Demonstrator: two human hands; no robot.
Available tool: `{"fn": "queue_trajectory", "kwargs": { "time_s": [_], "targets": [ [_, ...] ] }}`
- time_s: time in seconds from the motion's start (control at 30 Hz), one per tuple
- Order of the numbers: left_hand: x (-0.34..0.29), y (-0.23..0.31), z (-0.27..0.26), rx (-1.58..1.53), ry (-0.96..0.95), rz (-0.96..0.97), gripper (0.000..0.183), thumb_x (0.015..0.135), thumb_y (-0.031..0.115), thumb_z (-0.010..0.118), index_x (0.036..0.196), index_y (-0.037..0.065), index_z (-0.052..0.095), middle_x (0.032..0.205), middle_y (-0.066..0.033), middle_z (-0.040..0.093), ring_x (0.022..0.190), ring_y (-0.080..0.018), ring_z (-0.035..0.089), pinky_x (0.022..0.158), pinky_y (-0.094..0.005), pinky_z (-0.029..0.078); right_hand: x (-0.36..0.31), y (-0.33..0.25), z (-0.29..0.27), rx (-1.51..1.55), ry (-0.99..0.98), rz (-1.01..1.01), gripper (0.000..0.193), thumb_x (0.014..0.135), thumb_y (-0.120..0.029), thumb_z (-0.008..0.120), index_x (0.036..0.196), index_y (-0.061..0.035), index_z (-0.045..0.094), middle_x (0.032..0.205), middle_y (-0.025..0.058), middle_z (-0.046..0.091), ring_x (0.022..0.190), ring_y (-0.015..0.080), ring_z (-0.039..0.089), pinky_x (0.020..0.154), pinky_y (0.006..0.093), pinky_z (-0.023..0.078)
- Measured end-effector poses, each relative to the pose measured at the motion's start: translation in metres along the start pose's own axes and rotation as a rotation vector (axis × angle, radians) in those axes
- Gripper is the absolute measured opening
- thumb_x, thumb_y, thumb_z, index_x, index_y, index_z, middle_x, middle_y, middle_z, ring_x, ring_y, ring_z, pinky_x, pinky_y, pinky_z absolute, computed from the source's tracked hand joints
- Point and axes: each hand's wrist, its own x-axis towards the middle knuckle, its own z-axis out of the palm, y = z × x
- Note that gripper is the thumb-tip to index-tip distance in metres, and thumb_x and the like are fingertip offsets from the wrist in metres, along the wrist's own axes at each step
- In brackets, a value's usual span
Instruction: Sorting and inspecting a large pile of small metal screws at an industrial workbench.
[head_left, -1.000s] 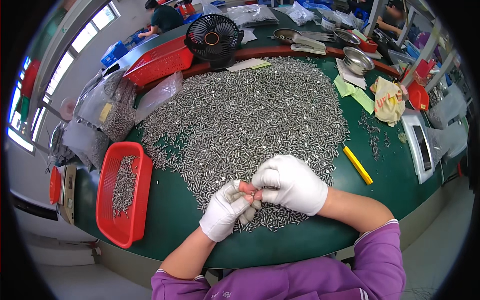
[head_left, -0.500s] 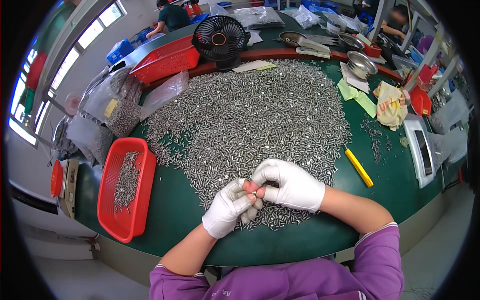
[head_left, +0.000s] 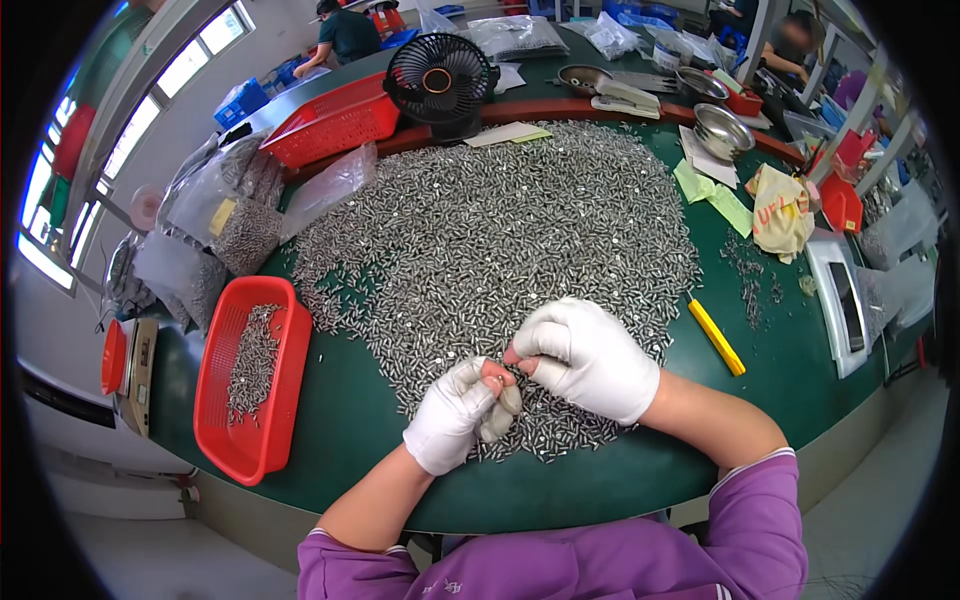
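Observation:
A broad heap of small shiny metal pins (head_left: 500, 230) covers the middle of the green table. Over its near edge, my left hand (head_left: 450, 410), in a white glove with bare fingertips, is closed in a pinch. A tiny metal piece shows at those fingertips; it looks like one of the pins. Just right of it and slightly farther off, my right hand (head_left: 585, 360), gloved the same way, has thumb and forefinger drawn together above the heap. Whatever they may hold is too small to make out. The two hands are a little apart.
At left stands a red plastic basket (head_left: 290, 400) with more pins in it. A yellow-handled tool (head_left: 717, 337) lies right of the heap. Behind are a black fan (head_left: 440, 85), another red basket (head_left: 335, 125) and filled plastic bags (head_left: 245, 235). A white scale-like device (head_left: 838, 300) sits at far right.
My right hand has moved slightly up and away from my left fingertips, where both hands met before. My left hand has stayed nearly in place, fingers still pinched.

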Motion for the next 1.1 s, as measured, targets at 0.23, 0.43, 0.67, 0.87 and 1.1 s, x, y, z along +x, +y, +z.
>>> {"fn": "queue_trajectory", "kwargs": {
  "time_s": [0.23,0.43,0.67,0.87,1.1],
  "targets": [
    [-0.001,-0.002,0.001,0.077,0.034,0.047,0.028,0.092,0.036,0.059,0.092,0.009,0.059,0.073,-0.0010,0.061,0.054,-0.0074,0.051,0.047,-0.0199,0.040,0.001,-0.010,-0.002,-0.078,-0.055,-0.036,0.014,0.075,-0.018,0.066,0.086,-0.0090,0.067,0.084,0.0085,0.064,0.080,0.0295,0.061,0.073,0.0403,0.050],
    [0.000,-0.004,0.000,0.071,0.067,0.055,0.022,0.092,0.029,0.060,0.095,0.007,0.060,0.077,-0.0036,0.064,0.055,-0.0083,0.054,0.049,-0.0205,0.043,-0.001,-0.007,0.003,-0.088,-0.013,-0.072,0.019,0.067,-0.014,0.074,0.082,-0.0102,0.063,0.084,0.0062,0.063,0.076,0.0286,0.060,0.067,0.0390,0.049],
    [0.001,-0.007,-0.005,0.025,0.032,0.089,0.013,0.090,0.019,0.064,0.092,0.008,0.057,0.081,-0.0065,0.065,0.057,-0.0106,0.055,0.050,-0.0216,0.044,-0.001,-0.006,0.006,-0.057,-0.007,-0.060,0.019,0.065,-0.013,0.074,0.079,-0.0089,0.062,0.081,0.0068,0.063,0.073,0.0282,0.061,0.064,0.0383,0.050],
    [0.003,-0.007,-0.003,0.040,0.019,0.097,0.010,0.090,0.014,0.062,0.095,0.007,0.057,0.082,-0.0075,0.065,0.059,-0.0110,0.055,0.051,-0.0221,0.045,-0.002,-0.007,0.004,-0.098,-0.064,0.028,0.014,0.073,-0.022,0.068,0.079,-0.0096,0.068,0.081,0.0066,0.064,0.079,0.0267,0.062,0.070,0.0384,0.051],
    [0.004,-0.010,-0.007,0.072,0.025,0.097,0.019,0.095,0.022,0.056,0.103,0.006,0.058,0.084,-0.0073,0.065,0.060,-0.0115,0.056,0.053,-0.0239,0.046,0.000,-0.006,-0.008,-0.381,-0.051,0.010,0.015,0.076,-0.026,0.065,0.081,-0.0119,0.066,0.080,0.0058,0.061,0.077,0.0255,0.060,0.068,0.0381,0.050]
  ]
}}
